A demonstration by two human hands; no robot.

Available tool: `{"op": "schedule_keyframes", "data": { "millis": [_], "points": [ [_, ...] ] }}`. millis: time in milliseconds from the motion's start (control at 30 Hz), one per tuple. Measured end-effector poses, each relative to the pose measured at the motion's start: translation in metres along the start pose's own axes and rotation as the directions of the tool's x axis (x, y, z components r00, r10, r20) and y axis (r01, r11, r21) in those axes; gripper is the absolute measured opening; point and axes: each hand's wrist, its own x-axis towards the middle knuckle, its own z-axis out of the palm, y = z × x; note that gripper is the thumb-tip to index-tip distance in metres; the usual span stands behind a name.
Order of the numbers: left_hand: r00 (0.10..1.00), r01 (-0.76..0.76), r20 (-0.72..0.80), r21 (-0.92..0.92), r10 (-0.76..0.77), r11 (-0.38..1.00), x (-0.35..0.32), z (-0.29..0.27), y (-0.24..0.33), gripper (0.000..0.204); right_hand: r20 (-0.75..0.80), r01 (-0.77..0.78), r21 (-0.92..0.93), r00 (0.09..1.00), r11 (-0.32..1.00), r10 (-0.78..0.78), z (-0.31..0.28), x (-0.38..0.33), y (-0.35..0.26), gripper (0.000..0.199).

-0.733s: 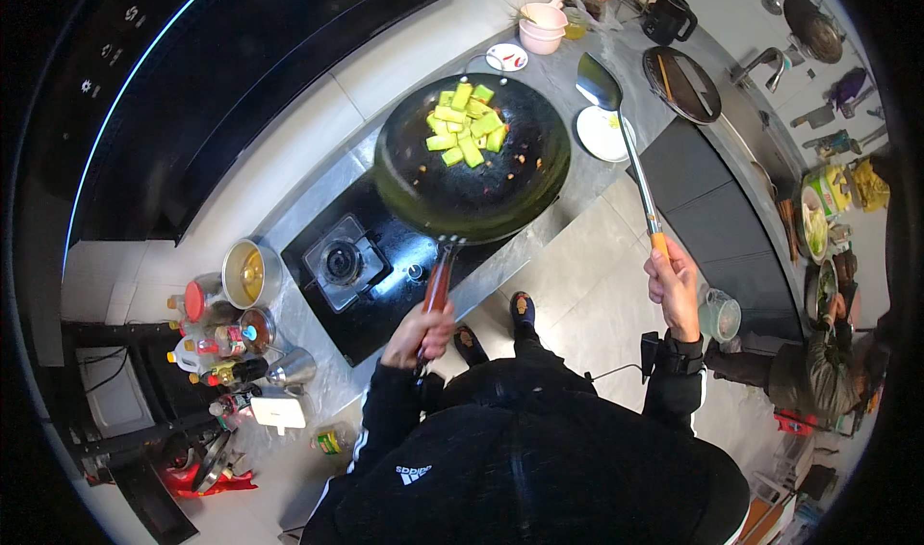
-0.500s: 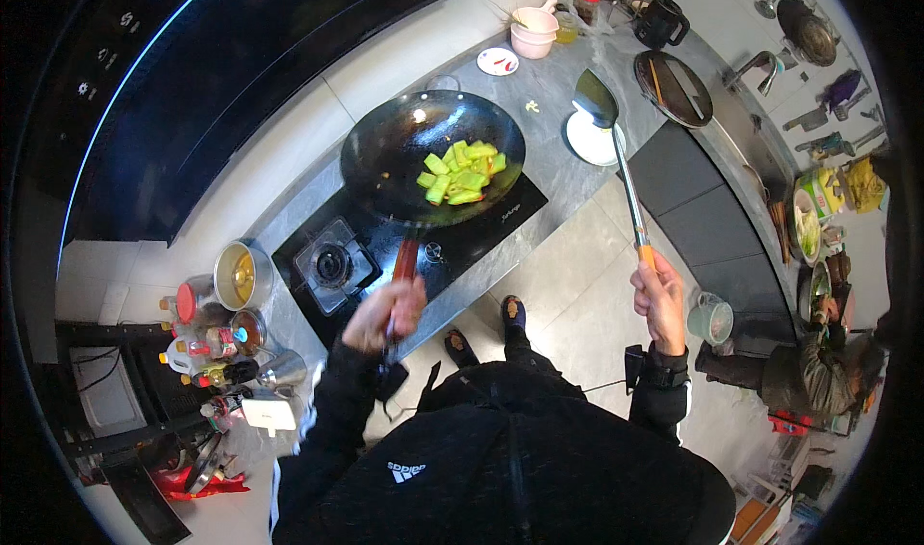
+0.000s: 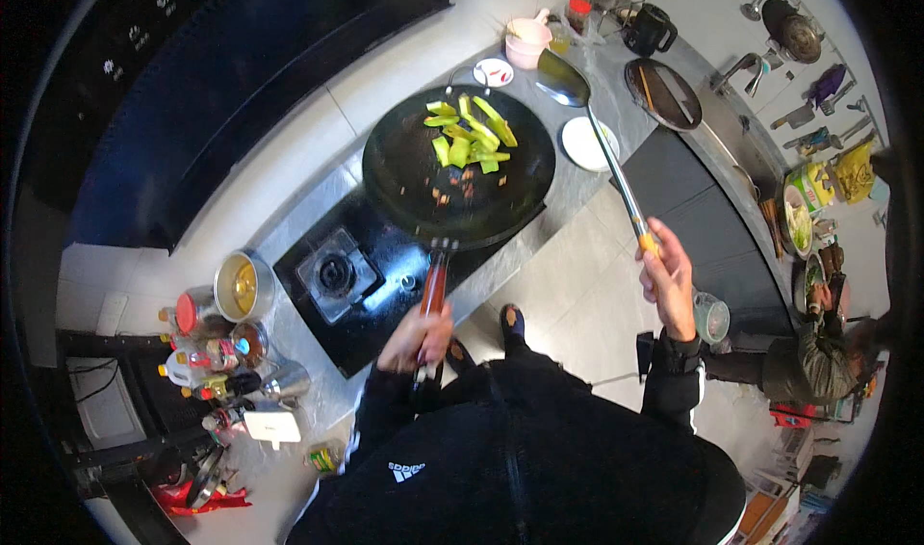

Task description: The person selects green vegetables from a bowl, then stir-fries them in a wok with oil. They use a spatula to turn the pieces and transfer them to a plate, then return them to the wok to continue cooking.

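Observation:
My left hand [image 3: 420, 339] is closed round the reddish-brown handle of a dark wok [image 3: 395, 174], which is over the right side of the black gas hob [image 3: 361, 328]. Light-green vegetable pieces [image 3: 472, 136] are bunched toward the wok's far side, some seemingly in mid-toss. Small reddish and pale bits [image 3: 462, 189] are scattered nearer its middle. In my right hand [image 3: 668, 280] is a long metal wok spatula [image 3: 616, 174], gripped at its orange handle end. Its broad head is raised to the right of the wok, apart from it, near a white plate [image 3: 589, 145] on the counter.
The left burner [image 3: 335, 273] stands bare beside a metal pot [image 3: 243, 287] and several bottles [image 3: 207, 362]. Behind the wok are a small dish [image 3: 494, 71] and pink bowls [image 3: 526, 44]. A round lid [image 3: 662, 92] lies right. Another person [image 3: 813, 367] is at far right.
The wok has shifted right, and its vegetables have moved toward the far side and spread apart. My left hand moved right with the handle. The spatula head swung slightly left and away from me.

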Motion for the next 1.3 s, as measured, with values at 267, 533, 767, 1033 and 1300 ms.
{"op": "schedule_keyframes", "data": {
  "millis": [267,533,767,1033,1300],
  "points": [
    [0.995,0.069,-0.075,0.118,-0.061,0.991,0.012,0.005,-0.010,0.021,0.279,0.092,-0.041,0.957,0.995,-0.077,0.004,-0.011,-0.032,0.049],
    [0.976,0.131,-0.198,0.209,-0.089,0.969,0.011,0.007,-0.020,0.023,0.141,0.119,-0.189,0.986,0.975,-0.093,-0.018,0.019,-0.079,0.035],
    [0.964,0.118,-0.265,0.339,-0.026,0.933,0.019,0.021,-0.018,0.027,0.155,-0.081,-0.204,0.981,0.976,0.114,-0.052,0.092,-0.082,0.050],
    [0.961,0.121,-0.273,0.248,-0.051,0.961,0.066,0.088,-0.039,0.025,0.378,-0.159,0.190,0.923,0.969,0.078,-0.127,0.208,0.032,0.049],
    [0.923,0.078,-0.384,0.199,0.005,0.977,0.130,0.176,-0.055,0.023,0.456,-0.247,0.417,0.889,0.875,0.034,-0.172,0.266,0.094,0.060]
  ]
}}
